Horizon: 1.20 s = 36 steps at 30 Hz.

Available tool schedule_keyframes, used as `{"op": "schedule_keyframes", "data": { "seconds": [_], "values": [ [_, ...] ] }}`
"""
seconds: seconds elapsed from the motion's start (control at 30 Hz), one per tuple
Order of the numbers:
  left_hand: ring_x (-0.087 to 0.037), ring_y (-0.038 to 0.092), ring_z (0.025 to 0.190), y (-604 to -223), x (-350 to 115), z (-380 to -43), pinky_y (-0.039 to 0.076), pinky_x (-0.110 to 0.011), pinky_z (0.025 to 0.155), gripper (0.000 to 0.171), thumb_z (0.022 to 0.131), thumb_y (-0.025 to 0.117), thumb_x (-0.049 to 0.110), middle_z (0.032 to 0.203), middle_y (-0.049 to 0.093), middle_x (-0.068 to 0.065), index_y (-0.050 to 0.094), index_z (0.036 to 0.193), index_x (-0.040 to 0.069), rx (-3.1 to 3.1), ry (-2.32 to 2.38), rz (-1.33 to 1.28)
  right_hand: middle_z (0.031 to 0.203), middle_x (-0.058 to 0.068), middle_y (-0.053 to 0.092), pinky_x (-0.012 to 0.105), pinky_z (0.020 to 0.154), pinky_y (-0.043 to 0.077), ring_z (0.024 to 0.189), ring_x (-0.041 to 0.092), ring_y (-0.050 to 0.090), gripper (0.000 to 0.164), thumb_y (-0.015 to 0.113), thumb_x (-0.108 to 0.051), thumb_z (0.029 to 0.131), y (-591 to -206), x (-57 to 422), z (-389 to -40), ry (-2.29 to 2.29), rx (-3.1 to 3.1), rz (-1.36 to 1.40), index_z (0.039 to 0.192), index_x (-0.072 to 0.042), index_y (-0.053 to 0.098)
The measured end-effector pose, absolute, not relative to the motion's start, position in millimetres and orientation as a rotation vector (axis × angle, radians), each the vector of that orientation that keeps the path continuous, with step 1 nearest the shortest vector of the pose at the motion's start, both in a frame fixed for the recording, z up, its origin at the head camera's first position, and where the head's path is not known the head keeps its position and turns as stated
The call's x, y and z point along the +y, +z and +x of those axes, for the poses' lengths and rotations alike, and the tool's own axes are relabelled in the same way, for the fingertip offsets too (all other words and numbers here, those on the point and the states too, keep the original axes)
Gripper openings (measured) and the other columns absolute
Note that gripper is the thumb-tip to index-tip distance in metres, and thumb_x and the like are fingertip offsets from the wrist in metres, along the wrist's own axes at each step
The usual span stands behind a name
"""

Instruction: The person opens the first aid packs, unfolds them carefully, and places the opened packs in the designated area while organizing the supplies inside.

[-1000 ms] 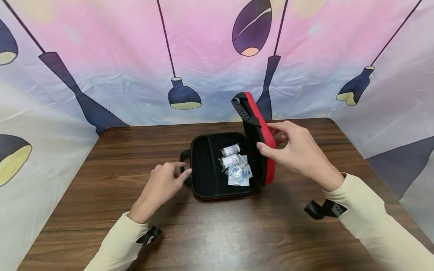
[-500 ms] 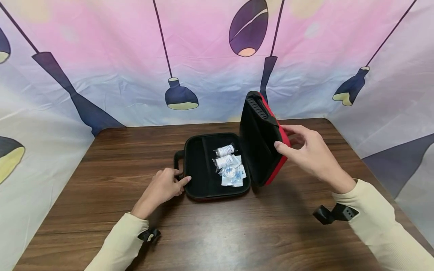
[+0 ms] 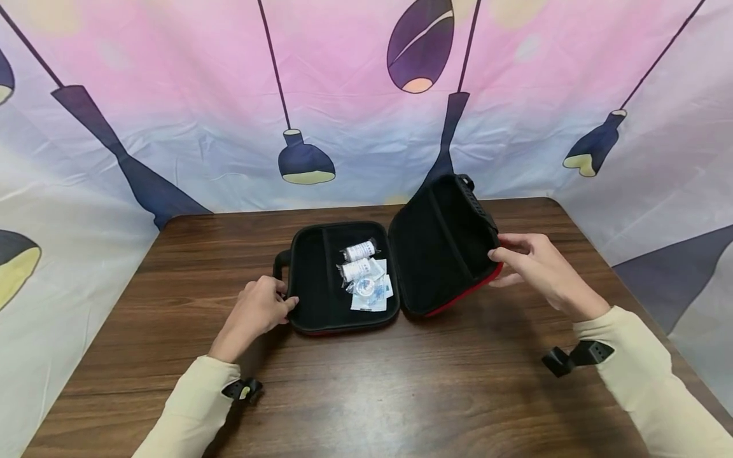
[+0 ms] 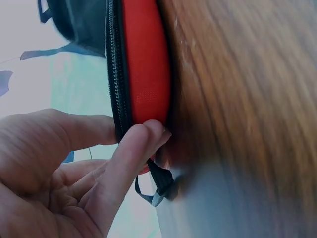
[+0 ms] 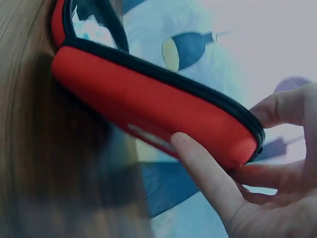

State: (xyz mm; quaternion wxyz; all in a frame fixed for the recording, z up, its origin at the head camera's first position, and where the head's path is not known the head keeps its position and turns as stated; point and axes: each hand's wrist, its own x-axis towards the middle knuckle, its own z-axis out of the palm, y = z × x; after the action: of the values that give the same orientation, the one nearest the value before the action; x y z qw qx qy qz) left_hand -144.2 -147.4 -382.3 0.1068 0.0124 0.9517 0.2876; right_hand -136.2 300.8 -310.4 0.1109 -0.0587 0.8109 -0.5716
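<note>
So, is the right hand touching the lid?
Touching. In the right wrist view, the right hand pinches the lid at its raised end, between thumb and fingers.

I see bright, even light in the head view, glare on the near table (image 3: pixel 412 394) and soft shadows beside both sleeves (image 3: pixel 186 404). My wrist views are hazier: cloth (image 5: pixel 223 17) pale and bluish, lettering (image 5: pixel 148 134) on the case (image 5: pixel 153 94) unreadably blurred.

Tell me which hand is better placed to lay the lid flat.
Likely the right hand: it grips the outer edge of the tilted lid. The left hand pinches the base on the side away from the lid, and could steady it.
</note>
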Motion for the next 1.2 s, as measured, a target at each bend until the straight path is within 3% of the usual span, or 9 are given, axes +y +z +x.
{"op": "schedule_keyframes", "data": {
  "seconds": [0.1,0.27,0.47,0.67,0.8,0.97,1.2],
  "values": [
    [-0.015,0.071,0.063,-380.9,-146.3,-143.8,0.054,-0.032,0.056,0.047,0.099,0.067,0.015,0.08,0.071,-0.008,0.056,0.133,-0.015,2.812,0.827,0.022,0.149,0.039,0.035,0.041,0.081,0.06,0.092,0.015,0.071,0.07,0.056,-0.017,0.103,-323.1,317.2,-139.4,-1.634,2.365,-0.104,0.153,0.016,0.02],
    [-0.015,0.071,0.062,-381.6,-147.5,-143.6,0.057,-0.037,0.063,0.046,0.098,0.068,0.015,0.078,0.072,-0.007,0.059,0.131,-0.015,2.848,0.815,0.02,0.146,0.038,0.042,0.041,0.086,0.059,0.092,0.014,0.071,0.069,0.058,-0.024,0.104,-343.9,340.7,-143.8,-1.53,2.405,-0.059,0.148,0.02,0.029],
    [-0.016,0.072,0.063,-381.9,-149.7,-143.6,0.055,-0.034,0.061,0.046,0.097,0.07,0.018,0.078,0.073,-0.007,0.061,0.129,-0.014,2.847,0.854,-0.013,0.138,0.035,0.053,0.036,0.084,0.059,0.093,0.013,0.069,0.048,0.058,-0.019,0.103,-369.3,355.9,-149.8,-1.464,2.42,0.0,0.133,0.018,0.054],
    [-0.015,0.072,0.064,-378.8,-146.0,-143.1,0.054,-0.032,0.059,0.046,0.097,0.07,0.019,0.078,0.073,-0.007,0.062,0.129,-0.012,2.829,0.85,-0.064,0.131,0.036,0.058,0.034,0.078,0.061,0.086,0.016,0.073,0.037,0.055,-0.009,0.102,-385.2,365.4,-154.2,-1.462,2.382,-0.013,0.124,0.02,0.059],
    [-0.015,0.072,0.064,-377.2,-145.4,-143.7,0.053,-0.031,0.057,0.046,0.098,0.069,0.019,0.076,0.072,-0.005,0.061,0.13,-0.012,2.819,0.849,-0.078,0.117,0.032,0.066,0.036,0.075,0.061,0.083,0.022,0.075,0.033,0.059,-0.009,0.101,-384.6,368.0,-155.6,-1.368,2.428,-0.052,0.118,0.02,0.064],
    [-0.016,0.072,0.066,-376.0,-145.4,-144.2,0.051,-0.031,0.056,0.045,0.098,0.068,0.019,0.077,0.071,-0.006,0.061,0.131,-0.012,2.804,0.86,-0.09,0.089,0.015,0.074,0.041,0.071,0.061,0.076,0.028,0.075,0.039,0.068,-0.022,0.099,-367.9,368.8,-159.5,-1.13,2.641,-0.102,0.114,0.014,0.068],
    [-0.017,0.073,0.067,-375.8,-145.0,-144.6,0.053,-0.031,0.057,0.045,0.098,0.068,0.019,0.082,0.072,-0.009,0.061,0.131,-0.012,2.8,0.865,-0.1,0.084,0.013,0.075,0.035,0.06,0.057,0.07,0.028,0.072,0.035,0.073,-0.024,0.095,-344.3,340.6,-174.3,-1.011,2.851,-0.189,0.111,0.006,0.072]
  ]
}}
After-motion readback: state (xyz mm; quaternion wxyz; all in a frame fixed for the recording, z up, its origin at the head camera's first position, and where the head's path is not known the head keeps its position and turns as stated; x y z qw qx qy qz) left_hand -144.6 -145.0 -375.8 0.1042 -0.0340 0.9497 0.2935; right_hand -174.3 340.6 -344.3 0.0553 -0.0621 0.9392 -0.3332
